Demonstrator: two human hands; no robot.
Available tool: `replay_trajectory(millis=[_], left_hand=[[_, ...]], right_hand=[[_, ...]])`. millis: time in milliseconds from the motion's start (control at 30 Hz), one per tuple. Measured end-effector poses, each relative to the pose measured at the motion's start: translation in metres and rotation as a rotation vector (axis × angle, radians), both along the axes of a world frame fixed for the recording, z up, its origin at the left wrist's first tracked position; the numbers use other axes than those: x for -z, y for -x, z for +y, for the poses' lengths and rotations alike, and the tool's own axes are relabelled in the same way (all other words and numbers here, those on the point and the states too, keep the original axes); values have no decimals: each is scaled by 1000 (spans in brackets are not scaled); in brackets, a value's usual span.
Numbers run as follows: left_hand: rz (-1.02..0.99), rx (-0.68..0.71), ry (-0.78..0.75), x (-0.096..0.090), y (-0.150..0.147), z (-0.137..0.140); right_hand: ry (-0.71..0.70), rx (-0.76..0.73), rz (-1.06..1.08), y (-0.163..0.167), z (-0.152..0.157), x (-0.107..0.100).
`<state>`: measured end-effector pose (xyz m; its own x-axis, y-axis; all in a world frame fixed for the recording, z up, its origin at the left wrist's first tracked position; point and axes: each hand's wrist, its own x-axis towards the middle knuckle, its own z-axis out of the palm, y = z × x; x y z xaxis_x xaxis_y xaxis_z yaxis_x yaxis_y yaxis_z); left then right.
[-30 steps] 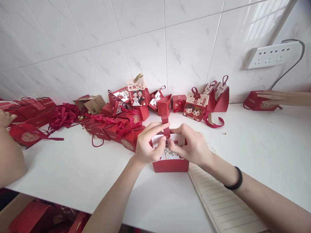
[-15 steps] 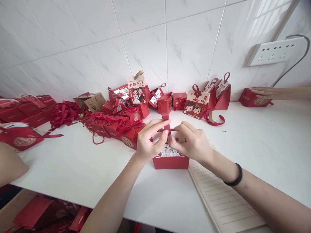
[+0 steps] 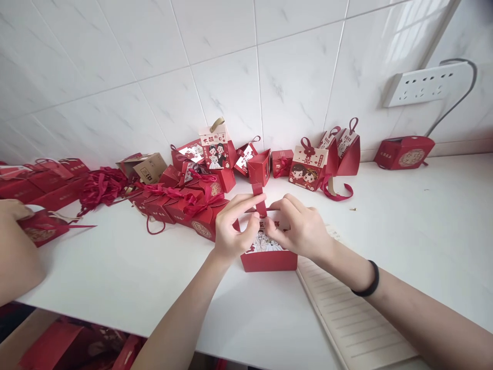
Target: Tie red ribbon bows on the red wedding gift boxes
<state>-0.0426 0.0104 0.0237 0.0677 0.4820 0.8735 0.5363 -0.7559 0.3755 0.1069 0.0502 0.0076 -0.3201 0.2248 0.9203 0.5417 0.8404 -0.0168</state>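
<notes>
A red gift box (image 3: 269, 261) with a white illustrated top stands on the table right in front of me. From its top rises a red ribbon strap (image 3: 260, 201). My left hand (image 3: 235, 225) is closed on this strap, its fingers behind and its thumb in front. On the other side, my right hand (image 3: 299, 226) pinches the upper edge of the box near the strap's base, fingers curled. The two thumbs almost meet, and they cover part of the printed picture. Exactly what the right fingertips grip is partly hidden.
A lined notebook (image 3: 354, 318) lies under my right forearm. Several red boxes with ribbons (image 3: 181, 205) stand left of my hands; more, such as a couple-print box (image 3: 308, 167), line the wall. Another person's arm (image 3: 19, 257) reaches in at left. A power strip (image 3: 425, 85) hangs at right.
A co-worker's hand has left the red box at far right. At left, another person's hand has come to a red box. My hands keep their hold on the strap and box.
</notes>
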Motion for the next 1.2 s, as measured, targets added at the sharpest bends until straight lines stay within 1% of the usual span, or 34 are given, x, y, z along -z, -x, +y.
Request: replay_trajectory(millis=[67,167,300,433,533,667,867,1000,1067,1200], left_hand=[[-3,4,0,0,0,0],[3,-1,-10,-1,0,0],[1,-10,7,-2,-1,-1],[-26,-2,27,-2,-2,-2],[-30,-5,36,-2,-2,-3],[-28,1,33,-3,-2,-3],[-32,6,21,-2,-2,-2],[-28,-4,20,-2,-1,-2],[-21,-3,16,-1,-1,-1],[13,-7,-15,0,0,-1]], right_hand=[[-13,20,2,0,-1,1],[-69,35,-34,-1,-1,0],[-152,40,-80,-2,-1,-5],[-224,77,-110,-3,-3,-10],[-245,92,-129,-4,-3,-12],[-250,77,-139,-5,-2,-12],[-226,34,-160,-6,0,-12],[-176,0,-141,-5,0,-11],[-123,-33,-129,-4,0,-10],[51,-130,-55,-3,-2,-7]])
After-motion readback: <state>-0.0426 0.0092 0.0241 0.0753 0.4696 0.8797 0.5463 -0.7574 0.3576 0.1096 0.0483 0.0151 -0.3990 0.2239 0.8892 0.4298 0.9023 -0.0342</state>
